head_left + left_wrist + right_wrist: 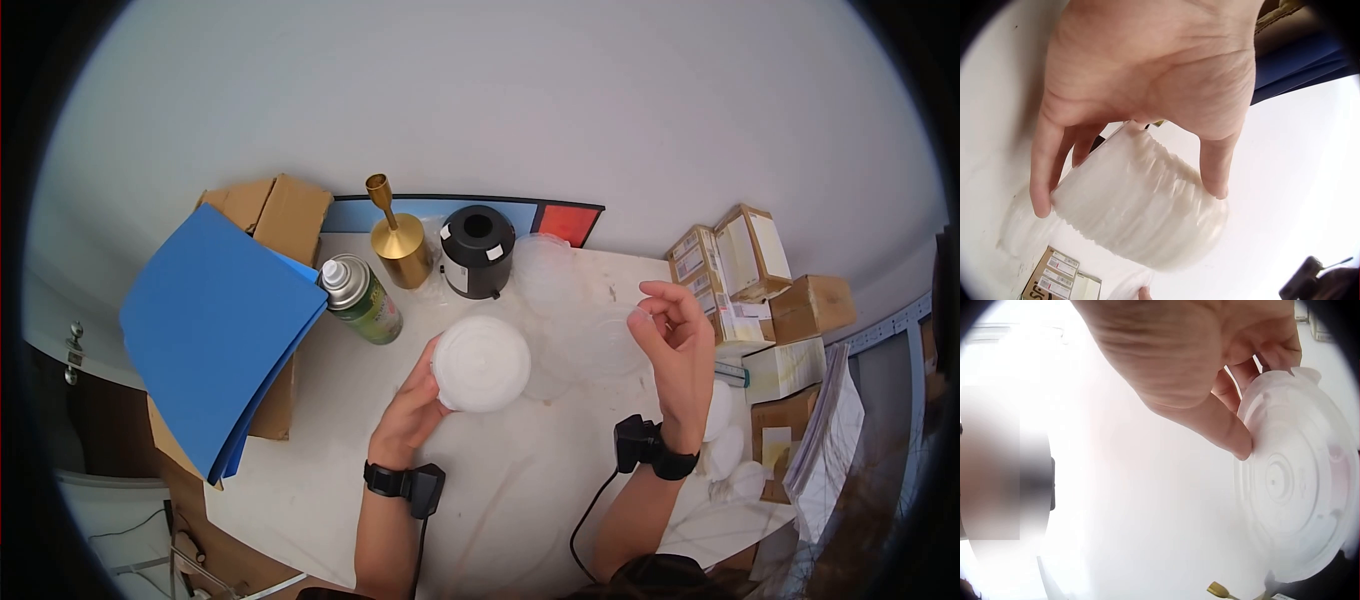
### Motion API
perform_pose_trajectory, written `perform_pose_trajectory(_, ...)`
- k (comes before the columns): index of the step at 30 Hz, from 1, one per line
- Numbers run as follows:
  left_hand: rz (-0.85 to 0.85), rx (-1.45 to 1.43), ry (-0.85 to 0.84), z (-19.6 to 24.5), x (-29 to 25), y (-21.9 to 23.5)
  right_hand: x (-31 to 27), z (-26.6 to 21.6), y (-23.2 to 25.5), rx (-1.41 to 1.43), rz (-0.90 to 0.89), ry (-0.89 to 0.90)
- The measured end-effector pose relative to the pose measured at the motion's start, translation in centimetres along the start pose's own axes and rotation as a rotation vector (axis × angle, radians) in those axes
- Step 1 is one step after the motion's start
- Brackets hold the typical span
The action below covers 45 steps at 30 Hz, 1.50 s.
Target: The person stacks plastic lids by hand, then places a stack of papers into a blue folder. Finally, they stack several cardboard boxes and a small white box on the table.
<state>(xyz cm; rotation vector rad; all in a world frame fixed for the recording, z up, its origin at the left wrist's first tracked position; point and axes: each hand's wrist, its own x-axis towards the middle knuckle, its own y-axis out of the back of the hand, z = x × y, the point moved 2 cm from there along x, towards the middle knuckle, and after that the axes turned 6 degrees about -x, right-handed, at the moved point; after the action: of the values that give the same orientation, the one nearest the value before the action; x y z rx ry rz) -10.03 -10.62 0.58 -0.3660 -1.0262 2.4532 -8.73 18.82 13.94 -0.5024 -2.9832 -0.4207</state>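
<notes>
My left hand [405,410] holds a thick stack of round, whitish translucent plastic lids [482,364] over the middle of the table. In the left wrist view, thumb and fingers span the sides of the stack [1141,200], whose layered edges look ruffled. To the right, my raised right hand [682,355] pinches a single clear round lid [1294,481] at its edge between thumb and fingers. Concentric rings and a small rim tab show on that lid. Behind it, more clear lids [545,272] lie on the table.
Along the back stand a spray can [367,308], a gold candlestick [402,250] and a black cylindrical device [478,250]. A blue folder [220,330] leans over cardboard boxes at left. Small boxes [750,255] and white rounded pieces [722,455] occupy the right side of the table [480,500].
</notes>
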Motion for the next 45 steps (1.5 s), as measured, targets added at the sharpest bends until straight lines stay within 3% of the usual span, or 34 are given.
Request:
perform_pose_trajectory(3, -0.008, -0.016, 0.040, 0.0, 0.1, 0.0, -0.8, -1.8, -2.4, 0.231, -0.030, -0.077)
perform_pose_trajectory(6, -0.019, -0.075, 0.077, 0.4, -0.1, -0.1, -1.3, -1.9, -4.2, 0.301, -0.198, -0.101)
perform_pose_trajectory(9, 0.002, -0.062, 0.066, 0.6, -0.2, -0.4, -1.7, -1.1, -5.6, 0.214, -0.331, -0.118)
perform_pose_trajectory(13, 0.014, -0.027, 0.075, 1.0, -0.2, -0.9, -2.1, -1.5, -6.7, -0.036, -0.361, -0.049)
perform_pose_trajectory(16, -0.053, -0.010, 0.089, 0.6, -0.1, -0.7, -2.4, -2.4, -7.5, -0.148, -0.299, 0.061)
perform_pose_trajectory(19, -0.083, 0.006, 0.110, 0.6, -0.1, -0.9, -2.8, -2.8, -8.2, -0.079, -0.208, 0.091)
perform_pose_trajectory(25, -0.055, 0.011, 0.108, 0.5, -0.1, -1.0, -2.5, -2.9, -7.7, -0.223, -0.234, 0.255)
perform_pose_trajectory(31, -0.072, 0.014, 0.140, 0.5, -0.2, -1.0, -2.5, -2.9, -7.2, -0.168, -0.289, 0.143)
perform_pose_trajectory(40, -0.107, 0.049, 0.184, 0.2, -0.3, -1.0, -2.8, -3.4, -8.3, -0.315, -0.266, 0.304)
perform_pose_trajectory(45, -0.077, 0.031, 0.177, 0.2, -0.4, -0.7, -3.2, -3.0, -9.3, -0.518, -0.144, 0.496)
